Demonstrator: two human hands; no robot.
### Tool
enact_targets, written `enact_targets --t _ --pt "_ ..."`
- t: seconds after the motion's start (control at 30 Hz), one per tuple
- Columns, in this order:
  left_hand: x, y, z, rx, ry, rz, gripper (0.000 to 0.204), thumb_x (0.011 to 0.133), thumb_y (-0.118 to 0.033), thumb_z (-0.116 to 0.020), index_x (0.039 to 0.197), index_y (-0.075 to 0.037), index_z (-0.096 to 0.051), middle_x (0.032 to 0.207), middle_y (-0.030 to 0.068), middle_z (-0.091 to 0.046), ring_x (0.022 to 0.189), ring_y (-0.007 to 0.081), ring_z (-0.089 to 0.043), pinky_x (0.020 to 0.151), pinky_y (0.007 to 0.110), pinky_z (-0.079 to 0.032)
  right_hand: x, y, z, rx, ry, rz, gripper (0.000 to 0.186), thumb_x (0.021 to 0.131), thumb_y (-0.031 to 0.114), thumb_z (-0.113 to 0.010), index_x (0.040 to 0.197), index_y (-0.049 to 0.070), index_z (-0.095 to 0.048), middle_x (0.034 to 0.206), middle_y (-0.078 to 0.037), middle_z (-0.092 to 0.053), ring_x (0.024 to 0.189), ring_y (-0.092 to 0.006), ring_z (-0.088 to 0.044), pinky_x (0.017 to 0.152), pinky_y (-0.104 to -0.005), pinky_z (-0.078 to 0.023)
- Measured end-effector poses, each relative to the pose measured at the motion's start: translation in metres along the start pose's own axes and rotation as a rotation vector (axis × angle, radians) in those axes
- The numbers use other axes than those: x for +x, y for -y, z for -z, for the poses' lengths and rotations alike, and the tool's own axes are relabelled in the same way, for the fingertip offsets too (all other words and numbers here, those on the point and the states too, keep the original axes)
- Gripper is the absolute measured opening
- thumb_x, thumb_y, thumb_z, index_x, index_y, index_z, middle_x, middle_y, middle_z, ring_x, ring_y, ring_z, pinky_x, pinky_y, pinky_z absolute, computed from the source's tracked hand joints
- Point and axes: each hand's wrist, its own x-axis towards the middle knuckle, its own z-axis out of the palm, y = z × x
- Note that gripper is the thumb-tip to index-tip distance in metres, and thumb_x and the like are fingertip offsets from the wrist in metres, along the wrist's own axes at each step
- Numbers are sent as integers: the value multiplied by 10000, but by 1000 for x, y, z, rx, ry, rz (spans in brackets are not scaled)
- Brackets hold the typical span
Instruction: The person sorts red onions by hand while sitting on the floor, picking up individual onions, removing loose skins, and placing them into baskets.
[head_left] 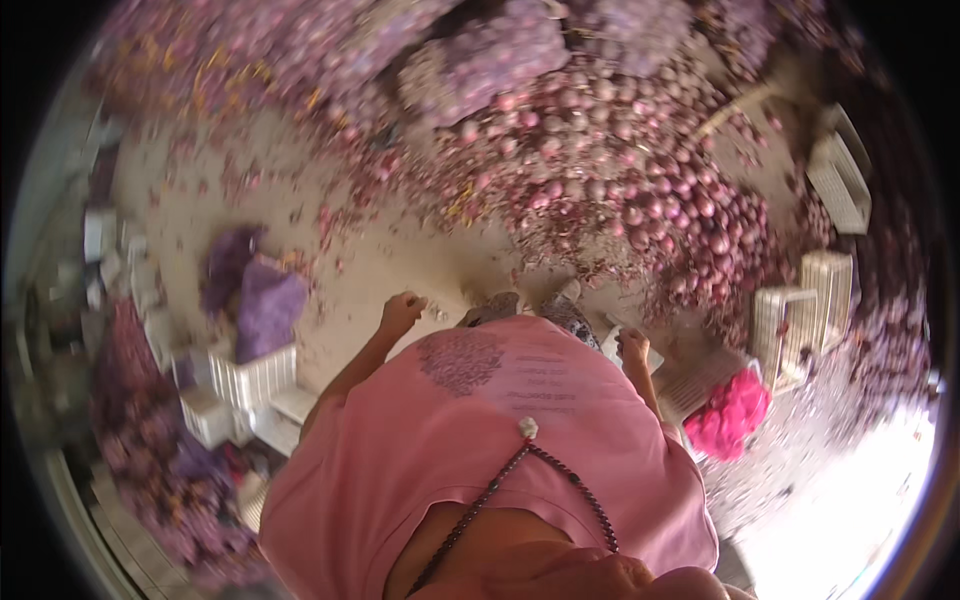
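My left hand point(402, 312) is in front of my body on the left, over the bare floor. Its fingers are curled closed, and whether anything small sits in them is hidden. On the right, my right hand point(632, 345) hangs low with its fingers closed beside a white piece point(655, 359); the blur hides whether they grip it. Ahead of me spreads a large heap of red onions point(690, 205) with loose skins around it. A whitish slatted crate point(690, 383) and a bright pink bundle point(728, 415) are just right of that hand.
Filled purple mesh sacks point(490, 60) line the far side. White crates point(783, 335) stand at the right, and another white crate point(255, 378) is at the left by purple mesh bags point(270, 305). More onions and sacks point(150, 430) lie at the far left.
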Motion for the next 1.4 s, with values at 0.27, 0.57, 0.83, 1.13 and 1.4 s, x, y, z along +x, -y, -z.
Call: enact_targets --t 0.27,0.57,0.83,1.13,1.4 --pt "-109 236 -15 -700 -263 621 89 942 -103 -591 855 -103 -571 666 -12 -499 521 62 -464 430 215 -360 52 55 -37 -860 -22 216 155 837 133 -635 918 36 -723 639 -49 -650 504 -109 -572 432 -287 -439" --pt "-82 321 -2 -1135 -429 613 95 905 -91 -609 993 -62 -628 705 9 -568 551 96 -536 456 224 -410 27 103 -258 -1074 219 680 245 836 290 -657 877 58 -725 717 -77 -698 639 -180 -655 607 -342 -513" --pt "-42 253 29 -787 -526 469 295 839 -177 -683 1070 3 -647 878 122 -704 724 194 -698 654 299 -551 91 118 -324 -1432 239 581 292 813 345 -641 953 102 -725 944 -189 -708 882 -381 -681 783 -484 -522" --pt "-74 270 40 -580 -613 584 268 882 -180 -659 1073 6 -644 838 95 -689 694 185 -681 653 305 -553 189 137 -457 -1468 482 662 279 855 290 -635 766 26 -659 629 -131 -625 539 -242 -583 494 -415 -449" --pt "21 236 163 -1071 -722 710 254 933 -196 -627 1095 -1 -635 808 79 -670 672 170 -662 646 309 -553 115 266 -721 -1378 695 756 218 763 255 -738 876 69 -722 787 -119 -710 738 -247 -676 700 -380 -525"
